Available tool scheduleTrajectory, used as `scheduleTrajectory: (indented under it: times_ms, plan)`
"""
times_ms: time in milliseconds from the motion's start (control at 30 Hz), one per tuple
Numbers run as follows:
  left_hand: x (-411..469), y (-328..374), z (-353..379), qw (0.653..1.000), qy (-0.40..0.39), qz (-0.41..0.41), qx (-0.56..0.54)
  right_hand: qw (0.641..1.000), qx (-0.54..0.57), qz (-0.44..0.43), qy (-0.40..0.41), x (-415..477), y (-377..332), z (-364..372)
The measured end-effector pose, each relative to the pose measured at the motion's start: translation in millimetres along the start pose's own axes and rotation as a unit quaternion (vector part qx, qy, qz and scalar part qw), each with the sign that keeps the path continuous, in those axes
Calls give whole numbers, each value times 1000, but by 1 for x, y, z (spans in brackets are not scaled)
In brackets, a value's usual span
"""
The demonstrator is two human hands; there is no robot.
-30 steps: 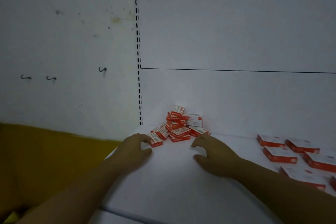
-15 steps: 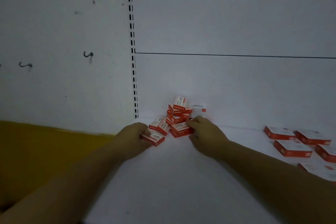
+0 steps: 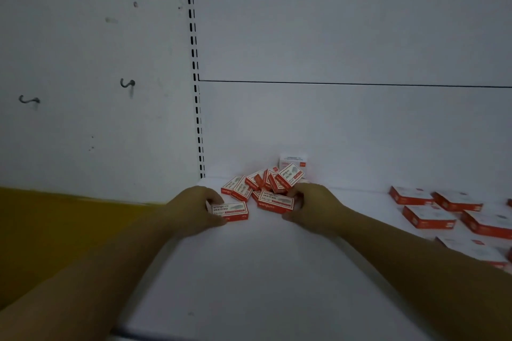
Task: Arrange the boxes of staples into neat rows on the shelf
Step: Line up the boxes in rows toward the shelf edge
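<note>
1. The left hand point(image 3: 194, 210), centre-left of the frame, is curled round the left end of a red-and-white staple box point(image 3: 231, 211) that lies flat on the white shelf point(image 3: 263, 271).
2. The right hand point(image 3: 310, 207), just right of centre, pinches the right end of a second staple box point(image 3: 275, 202), which also lies flat, near the first.
3. Behind both, toward the shelf's back corner, a loose pile of staple boxes point(image 3: 266, 181) sits jumbled, several tilted against one another. A white box point(image 3: 293, 161) stands at the back panel behind it.
4. At the right edge, larger red boxes point(image 3: 429, 216) lie flat, well apart from the pile.
5. A slotted upright point(image 3: 195, 77) runs up the centre-left, with two hooks point(image 3: 127, 83) on the stained wall beside it.
</note>
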State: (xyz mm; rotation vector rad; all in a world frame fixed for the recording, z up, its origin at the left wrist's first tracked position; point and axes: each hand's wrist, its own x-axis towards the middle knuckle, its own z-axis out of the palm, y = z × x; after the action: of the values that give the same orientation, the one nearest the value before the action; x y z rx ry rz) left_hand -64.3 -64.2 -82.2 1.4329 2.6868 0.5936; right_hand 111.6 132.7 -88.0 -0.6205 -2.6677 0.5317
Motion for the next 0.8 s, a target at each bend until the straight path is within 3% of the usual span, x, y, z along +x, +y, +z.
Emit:
scheduleTrajectory:
  times_ms: [300,567,800]
  plan:
    - [-42,32,6,993,102,37,-37,999,33,20,-16,-43,16,-22]
    - [-87,113,19,980,174,90,-20,982,25,-81,170,-135,46,-88]
    - [-127,229,53,971,198,127,-46,977,32,-81,196,-224,109,-145]
